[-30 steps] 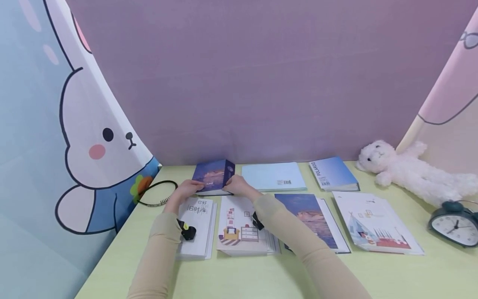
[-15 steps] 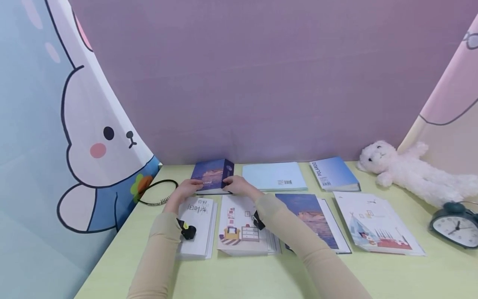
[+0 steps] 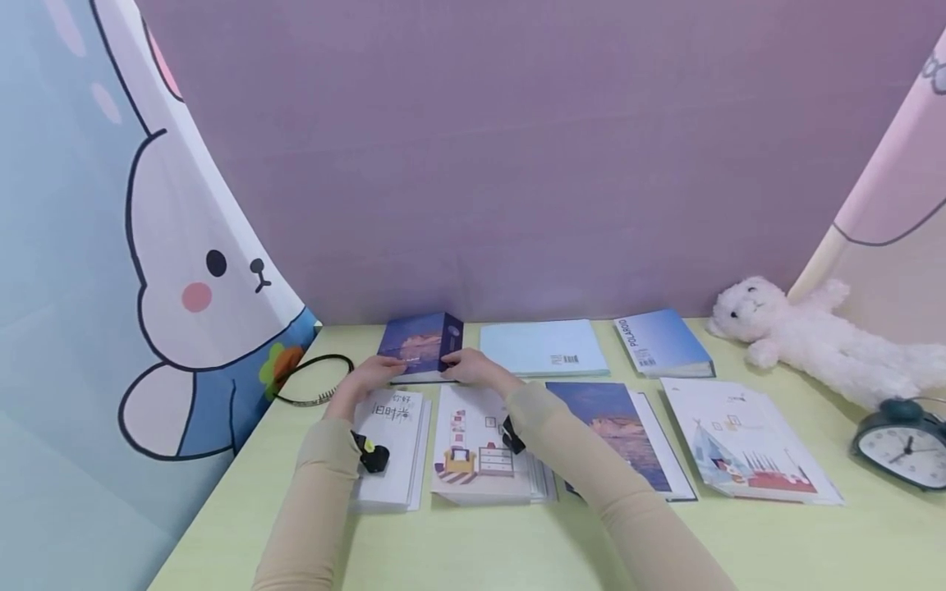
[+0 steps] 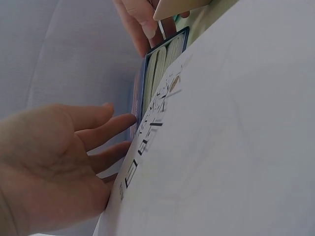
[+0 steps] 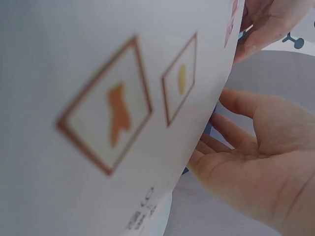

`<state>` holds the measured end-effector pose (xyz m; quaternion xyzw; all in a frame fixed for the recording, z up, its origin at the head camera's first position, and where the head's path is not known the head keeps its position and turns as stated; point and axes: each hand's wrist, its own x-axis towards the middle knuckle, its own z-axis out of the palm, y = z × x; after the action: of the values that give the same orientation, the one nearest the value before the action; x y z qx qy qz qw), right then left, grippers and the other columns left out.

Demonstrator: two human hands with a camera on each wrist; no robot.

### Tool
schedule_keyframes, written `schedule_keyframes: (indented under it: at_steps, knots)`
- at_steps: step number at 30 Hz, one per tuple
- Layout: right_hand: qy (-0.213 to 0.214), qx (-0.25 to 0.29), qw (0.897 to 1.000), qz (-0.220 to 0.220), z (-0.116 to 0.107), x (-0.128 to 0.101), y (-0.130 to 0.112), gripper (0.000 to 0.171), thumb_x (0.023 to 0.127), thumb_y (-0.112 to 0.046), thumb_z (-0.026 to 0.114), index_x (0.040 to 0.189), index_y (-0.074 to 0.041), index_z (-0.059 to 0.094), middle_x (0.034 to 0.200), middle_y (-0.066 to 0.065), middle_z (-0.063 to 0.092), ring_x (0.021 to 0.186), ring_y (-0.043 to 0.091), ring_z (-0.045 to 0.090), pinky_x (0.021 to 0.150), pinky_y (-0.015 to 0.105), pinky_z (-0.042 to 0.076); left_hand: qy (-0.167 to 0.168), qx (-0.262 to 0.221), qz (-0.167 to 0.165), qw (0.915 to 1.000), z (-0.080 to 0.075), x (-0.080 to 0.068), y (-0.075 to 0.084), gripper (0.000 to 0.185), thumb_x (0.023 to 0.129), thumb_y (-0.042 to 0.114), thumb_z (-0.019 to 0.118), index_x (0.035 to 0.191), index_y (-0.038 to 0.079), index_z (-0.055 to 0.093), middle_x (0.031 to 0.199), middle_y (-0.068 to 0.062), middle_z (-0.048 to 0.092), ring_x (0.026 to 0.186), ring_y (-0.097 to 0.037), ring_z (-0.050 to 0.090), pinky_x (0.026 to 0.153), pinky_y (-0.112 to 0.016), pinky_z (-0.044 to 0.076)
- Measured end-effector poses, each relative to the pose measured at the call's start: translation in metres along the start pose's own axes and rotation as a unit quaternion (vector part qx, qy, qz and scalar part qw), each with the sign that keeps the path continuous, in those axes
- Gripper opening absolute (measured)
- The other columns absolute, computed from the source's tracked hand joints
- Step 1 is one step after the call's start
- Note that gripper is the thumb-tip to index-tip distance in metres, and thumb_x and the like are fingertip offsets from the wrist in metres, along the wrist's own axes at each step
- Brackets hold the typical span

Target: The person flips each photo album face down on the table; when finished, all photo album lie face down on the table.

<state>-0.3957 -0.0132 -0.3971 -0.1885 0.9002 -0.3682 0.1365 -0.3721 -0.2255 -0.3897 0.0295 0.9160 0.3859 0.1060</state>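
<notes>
Your left hand (image 3: pixel 367 376) and right hand (image 3: pixel 473 369) flank the dark blue book (image 3: pixel 421 346), which stands tilted at the far side of the green tabletop (image 3: pixel 850 542), just beyond two white booklets. Your fingers (image 4: pixel 106 129) are nearly straight, touching the book's sides rather than curling round it. A pale blue book (image 3: pixel 542 348) lies just to its right.
</notes>
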Motion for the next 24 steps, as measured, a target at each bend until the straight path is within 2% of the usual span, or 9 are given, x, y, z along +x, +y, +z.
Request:
schedule_keyframes:
  at_steps: [8,15,18,24]
  knots:
    - [-0.006,0.002,1.000,0.006,0.000,-0.001,0.001,0.044,0.095,-0.023,0.053,0.138,-0.014,0.049,0.143,0.012,0.045,0.135,0.030,0.038,0.112,0.045,0.031,-0.007,0.001,-0.013,0.9999,0.001,-0.001,0.002,0.052,0.101,0.029,0.039,0.141,-0.004,0.036,0.147,-0.026,0.031,0.138,-0.043,0.024,0.114,-0.053,0.023]
    - [-0.006,-0.008,1.000,-0.004,-0.006,-0.002,-0.001,0.043,0.095,-0.025,0.052,0.136,-0.011,0.050,0.141,0.012,0.048,0.133,0.029,0.040,0.112,0.044,0.032,-0.003,0.003,-0.013,0.9999,0.001,0.000,0.004,0.053,0.101,0.032,0.039,0.141,-0.003,0.037,0.146,-0.025,0.034,0.136,-0.042,0.029,0.113,-0.053,0.025]
    - [-0.007,0.002,1.000,-0.013,-0.010,-0.006,-0.005,0.041,0.096,-0.026,0.051,0.133,-0.010,0.053,0.138,0.012,0.051,0.131,0.029,0.043,0.110,0.044,0.035,-0.006,0.003,-0.003,1.0000,0.002,0.000,0.005,0.053,0.101,0.033,0.039,0.139,-0.004,0.039,0.144,-0.025,0.037,0.133,-0.041,0.034,0.112,-0.052,0.027]
    - [-0.008,-0.013,0.998,-0.054,-0.018,-0.019,-0.010,0.039,0.098,-0.025,0.049,0.133,-0.008,0.053,0.135,0.011,0.054,0.127,0.028,0.048,0.106,0.042,0.040,0.008,0.034,0.064,0.9973,0.005,-0.004,0.019,0.051,0.102,0.029,0.038,0.138,-0.006,0.040,0.141,-0.027,0.040,0.132,-0.043,0.035,0.111,-0.053,0.028]
